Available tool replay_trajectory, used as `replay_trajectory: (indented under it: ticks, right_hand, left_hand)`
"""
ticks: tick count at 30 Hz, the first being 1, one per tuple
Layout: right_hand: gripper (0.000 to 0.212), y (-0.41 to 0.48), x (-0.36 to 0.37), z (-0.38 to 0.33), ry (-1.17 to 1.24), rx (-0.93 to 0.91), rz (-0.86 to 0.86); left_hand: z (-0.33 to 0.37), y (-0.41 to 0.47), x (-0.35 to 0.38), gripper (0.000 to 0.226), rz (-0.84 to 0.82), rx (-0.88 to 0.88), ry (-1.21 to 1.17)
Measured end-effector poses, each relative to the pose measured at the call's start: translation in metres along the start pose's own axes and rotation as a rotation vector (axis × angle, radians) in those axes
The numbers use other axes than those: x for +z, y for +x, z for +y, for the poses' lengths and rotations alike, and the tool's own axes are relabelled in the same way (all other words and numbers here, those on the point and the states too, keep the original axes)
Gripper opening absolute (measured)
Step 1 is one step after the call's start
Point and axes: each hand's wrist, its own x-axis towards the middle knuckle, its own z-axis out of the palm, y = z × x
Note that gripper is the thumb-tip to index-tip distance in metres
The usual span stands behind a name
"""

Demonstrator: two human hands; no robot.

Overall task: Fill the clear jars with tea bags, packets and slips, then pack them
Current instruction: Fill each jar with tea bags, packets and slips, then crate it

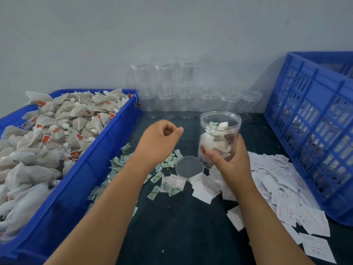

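**Right hand** (232, 161): fingers and thumb wrapped round the lower half of one clear jar (219, 131). The jar is open-mouthed, tilted, and part-filled with tea bags plus a green-printed packet near the top. The hand hides its base, so whether it rests on the table cannot be told.

**Left hand** (162, 138): just left of the jar mouth, fingers curled in. Nothing shows between them, and a small pinched item cannot be ruled out.

**Hazards, as judged:**
- The wall is slick and the grip is low, so a top-heavy jar could slip or tip and shed its bags.
- The fill sits close to the rim, and pushing more in may leave the lid unable to seat.
- The slips overlap, so two could be lifted as one.

**Count:**
- Lid (189, 166): one, lying flat just left of the right hand.
- Packets (168, 188): scattered under the left forearm, too many to count.
- Slips (282, 188): heaped right of the right hand, uncounted.
- Empty jars (188, 104): beyond both hands. Nine can be made out, six below and three stacked above; glare may hide more.
- Tray (107, 150): one, blue, far left.
- Tea bags (57, 134): heaped in the tray, uncounted.
- Slotted crate (309, 119): one, blue, far right.
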Motion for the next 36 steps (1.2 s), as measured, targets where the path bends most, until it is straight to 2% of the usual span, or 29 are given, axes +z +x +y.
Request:
replay_trajectory:
  ticks: [3,5,8,11,17,22,25,28,31,34,36]
  right_hand:
    - [0.050,0.006,-0.011,0.002,0.006,0.031,0.165]
    - [0.053,0.009,-0.015,0.005,0.017,0.048,0.227]
    - [0.057,0.012,-0.019,0.007,0.010,0.049,0.272]
    - [0.059,0.012,-0.019,0.007,-0.008,0.051,0.271]
    - [0.054,0.011,-0.012,0.008,-0.047,0.020,0.214]
    - [0.054,0.011,-0.013,0.008,-0.024,0.018,0.226]
    - [0.054,0.013,-0.013,0.006,0.007,0.043,0.258]
    - [0.053,0.014,-0.014,0.006,0.033,0.069,0.283]
    - [0.050,0.014,-0.014,0.005,0.040,0.072,0.285]
    - [0.050,0.014,-0.014,0.005,0.035,0.068,0.277]
    - [0.051,0.014,-0.014,0.005,0.020,0.065,0.272]
  left_hand:
    - [-0.011,-0.010,0.033,0.009,-0.282,0.040,0.218]
    - [-0.015,-0.014,0.059,0.015,-0.370,0.100,0.319]
    - [-0.020,-0.017,0.092,0.035,-0.413,0.253,0.483]
    - [-0.025,-0.019,0.111,0.045,-0.344,0.364,0.648]
    - [-0.033,-0.017,0.118,0.027,-0.213,0.469,0.569]
    - [-0.033,-0.017,0.115,0.025,-0.188,0.534,0.549]
    - [-0.032,-0.021,0.105,0.046,-0.274,0.544,0.462]
    - [-0.034,-0.033,0.098,0.060,-0.484,0.637,0.369]
    - [-0.035,-0.040,0.100,0.049,-0.590,0.723,0.374]
    - [-0.033,-0.036,0.101,0.026,-0.550,0.782,0.357]
    - [-0.033,-0.035,0.102,0.026,-0.527,0.808,0.334]
